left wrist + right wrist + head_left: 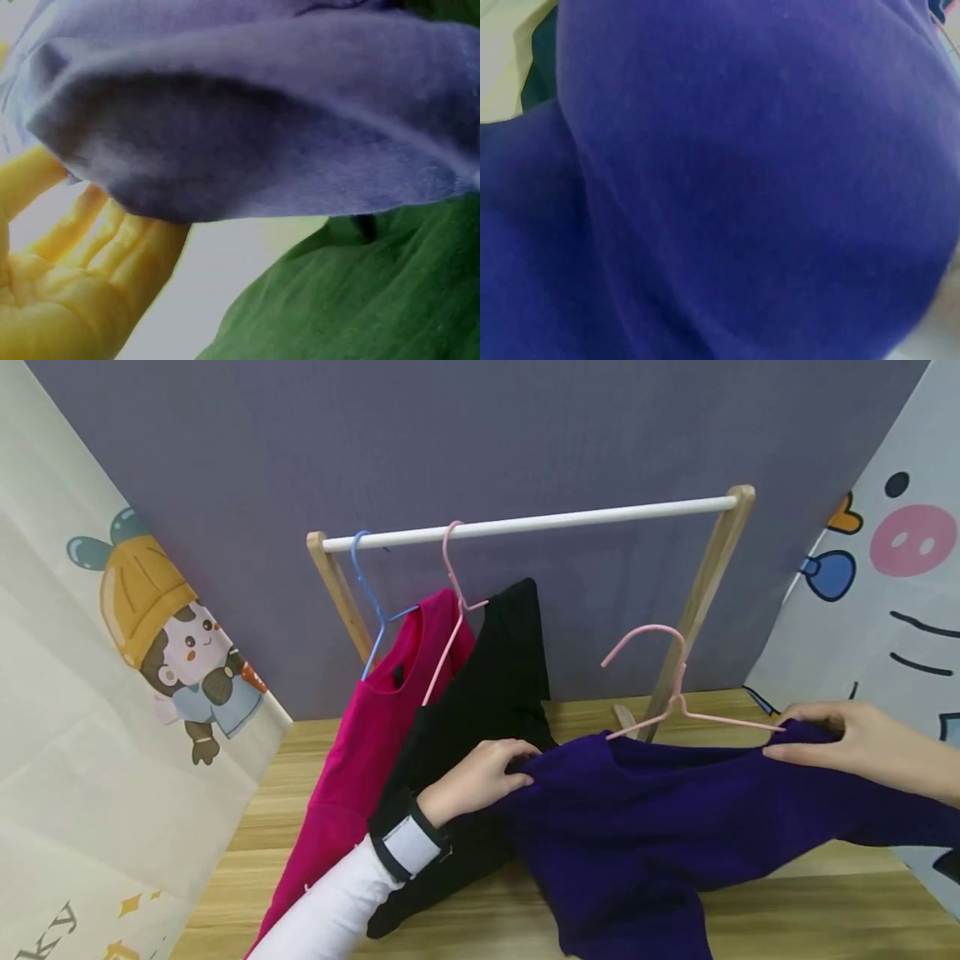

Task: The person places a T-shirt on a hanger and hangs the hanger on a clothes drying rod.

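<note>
A dark purple shirt (637, 827) is held up by its two shoulders in front of the rack. My left hand (480, 781) pinches the shoulder on the left. On the opposite shoulder my right hand (855, 739) grips the cloth, beside the end of a pink hanger (680, 685). The hanger's arms run into the shirt's neck opening, and its hook stands free, below the rail. Purple cloth (262, 157) hangs over the fingers in the left wrist view. In the right wrist view, the shirt (757, 172) fills most of the picture and hides my fingers.
A rack with a white rail (592, 517) and wooden legs (708, 577) stands behind. On its left side hang a magenta garment (337, 793) on a blue hanger (369, 593) and a black garment (480, 693) on another pink hanger (450, 568). Below lies a wood-grain surface (247, 860).
</note>
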Motion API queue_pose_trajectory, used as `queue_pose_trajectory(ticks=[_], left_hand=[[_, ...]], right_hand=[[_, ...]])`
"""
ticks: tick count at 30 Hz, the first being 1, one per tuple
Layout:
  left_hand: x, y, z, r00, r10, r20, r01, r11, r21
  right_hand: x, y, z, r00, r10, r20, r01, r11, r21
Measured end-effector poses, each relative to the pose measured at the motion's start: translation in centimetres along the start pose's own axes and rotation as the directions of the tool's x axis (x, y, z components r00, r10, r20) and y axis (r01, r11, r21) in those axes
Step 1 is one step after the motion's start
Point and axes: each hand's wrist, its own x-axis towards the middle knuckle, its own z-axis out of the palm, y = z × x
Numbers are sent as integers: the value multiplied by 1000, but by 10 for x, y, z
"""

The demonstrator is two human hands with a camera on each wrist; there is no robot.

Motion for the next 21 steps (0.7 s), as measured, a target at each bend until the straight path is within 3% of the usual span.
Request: queue_pose_trajectory(ticks=[6, 10, 13, 18, 21], left_hand=[[3, 13, -7, 996, -75, 41, 72, 995, 74], [9, 25, -15, 993, -84, 82, 75, 991, 113], [14, 34, -23, 987, -94, 133, 76, 988, 132], [19, 45, -31, 969, -110, 223, 77, 985, 153], [21, 49, -32, 958, -119, 259, 78, 984, 163]], right_hand=[[-1, 6, -13, 992, -126, 26, 126, 992, -19], [-1, 4, -23, 993, -122, -1, 122, 992, 13], [-1, 3, -29, 990, -133, -45, 133, 991, -19], [-3, 7, -36, 967, -232, -109, 220, 969, -116], [-4, 13, -40, 953, -292, -77, 285, 954, -91]])
